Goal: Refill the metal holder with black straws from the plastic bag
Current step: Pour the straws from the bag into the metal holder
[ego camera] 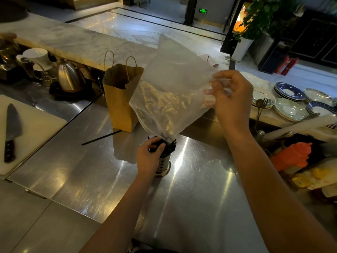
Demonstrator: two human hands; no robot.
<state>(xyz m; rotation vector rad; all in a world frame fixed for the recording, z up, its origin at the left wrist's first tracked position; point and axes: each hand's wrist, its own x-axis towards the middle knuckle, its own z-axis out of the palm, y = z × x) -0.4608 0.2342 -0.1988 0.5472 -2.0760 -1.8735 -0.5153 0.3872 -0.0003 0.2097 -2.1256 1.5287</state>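
A perforated metal holder point(163, 164) stands upright on the steel counter, packed with black straws point(171, 146). My left hand point(148, 157) wraps around the holder's top and the straw bundle. My right hand point(231, 95) pinches the upper corner of a clear plastic bag point(173, 84), held up and tilted so its lower corner touches the straws. The bag looks empty of straws. One loose black straw point(101, 137) lies flat on the counter to the left.
A brown paper bag point(121, 99) stands behind the holder. A knife point(11, 130) lies on a white cutting board point(36, 125) at left, a kettle point(70, 77) behind it. Stacked plates point(290, 108) and an orange cloth point(291, 156) are at right.
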